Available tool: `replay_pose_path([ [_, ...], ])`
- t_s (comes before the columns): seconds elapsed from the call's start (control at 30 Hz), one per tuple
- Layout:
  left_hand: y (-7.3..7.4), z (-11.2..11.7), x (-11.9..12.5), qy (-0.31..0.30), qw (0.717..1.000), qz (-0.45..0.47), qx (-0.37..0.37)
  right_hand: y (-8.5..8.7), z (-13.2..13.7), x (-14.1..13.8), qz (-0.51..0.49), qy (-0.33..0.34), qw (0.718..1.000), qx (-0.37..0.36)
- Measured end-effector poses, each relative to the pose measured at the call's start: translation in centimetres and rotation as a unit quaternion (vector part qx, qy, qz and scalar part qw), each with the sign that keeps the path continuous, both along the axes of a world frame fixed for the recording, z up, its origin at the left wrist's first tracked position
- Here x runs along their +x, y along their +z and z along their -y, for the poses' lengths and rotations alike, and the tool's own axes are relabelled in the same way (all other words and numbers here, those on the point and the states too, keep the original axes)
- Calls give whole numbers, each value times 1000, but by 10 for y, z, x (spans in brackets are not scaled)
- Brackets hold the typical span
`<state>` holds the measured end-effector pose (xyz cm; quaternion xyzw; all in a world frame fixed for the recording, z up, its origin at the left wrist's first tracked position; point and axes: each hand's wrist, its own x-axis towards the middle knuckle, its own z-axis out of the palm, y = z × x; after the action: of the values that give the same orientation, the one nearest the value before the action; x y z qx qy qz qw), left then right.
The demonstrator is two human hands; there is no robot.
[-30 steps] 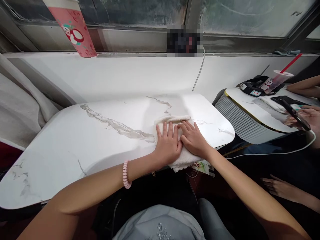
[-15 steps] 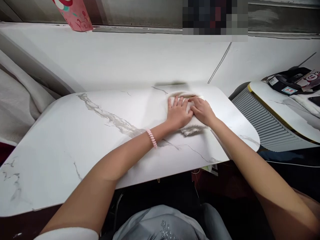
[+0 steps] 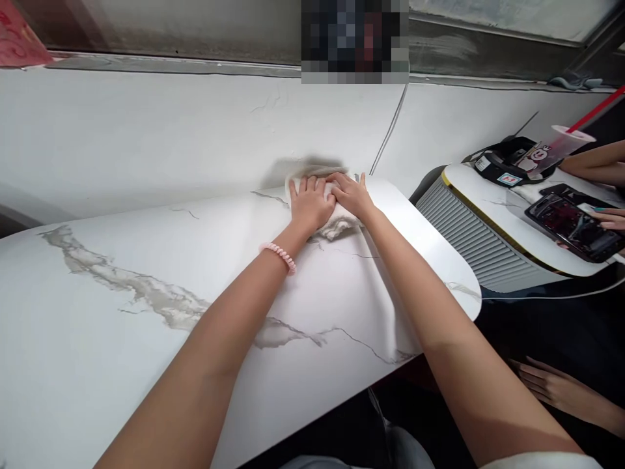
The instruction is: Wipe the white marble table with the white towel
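A crumpled off-white cloth (image 3: 338, 228) lies at the back edge of the white marble-patterned tabletop (image 3: 112, 365), close to the wall. My left hand (image 3: 312, 205) rests flat on it with the fingers spread forward; a pink coiled band (image 3: 279, 256) circles that wrist. Right beside it, my right hand (image 3: 352, 197) presses on the cloth too, its fingers stretched out toward the left hand and one finger lifted apart. Both palms face down, so the cloth under them is partly hidden.
To the right stands a rounded white side table (image 3: 498, 208) with ribbed sides. On it are a black strap-like device (image 3: 510, 163), a cup with a red straw (image 3: 549, 153) and a phone-like screen (image 3: 569, 221). Another person's hands (image 3: 610, 218) are there. The wall (image 3: 195, 130) borders the back.
Both hands and the cloth have slid away from me to the tabletop's back edge. The view has turned right, bringing the cup, the screen and another person's hands into sight.
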<state>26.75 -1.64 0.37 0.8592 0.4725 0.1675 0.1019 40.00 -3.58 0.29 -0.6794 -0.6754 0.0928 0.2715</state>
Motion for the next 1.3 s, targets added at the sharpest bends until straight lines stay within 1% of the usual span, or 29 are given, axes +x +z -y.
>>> replay_pose_path([
  [0.1, 0, -6, 3, -3, 1000, -4, 13, -1, -3, 2, -14, -3, 1000, 3],
  [0.2, 0, -3, 4, 1, 1000, -13, 17, -1, -2, 2, -23, 6, 1000, 6],
  [0.3, 1, 10, 4, 14, 999, -37, 8, -1, 8, 0, -23, 14, 1000, 8],
  [0.4, 3, 32, 3, 29, 998, -52, 5, 1, 27, -2, -8, 31, 999, 6],
  [0.53, 4, 74, 3, 31, 998, -57, 12, 2, 64, 2, 31, 62, 998, 11],
  [0.67, 3, 125, 8, 12, 998, -65, 6, 3, 117, 12, 66, 79, 995, 7],
  [0.83, 0, 185, 19, -57, 997, -57, 12, 3, 194, 27, 108, 27, 993, -35],
  [0.93, -1, 209, 25, -98, 994, -48, 26, 3, 226, 34, 115, 3, 992, -50],
  [1.0, -2, 217, 28, -109, 992, -41, 40, 4, 235, 36, 107, -8, 993, -56],
  [1.1, -3, 217, 31, -102, 993, -39, 54, 4, 232, 38, 99, -12, 994, -53],
  [1.2, -3, 205, 34, -98, 993, -39, 54, 5, 216, 40, 95, -13, 995, -38],
  [1.3, -3, 184, 40, -92, 994, -35, 43, 7, 192, 44, 78, -7, 997, -19],
])
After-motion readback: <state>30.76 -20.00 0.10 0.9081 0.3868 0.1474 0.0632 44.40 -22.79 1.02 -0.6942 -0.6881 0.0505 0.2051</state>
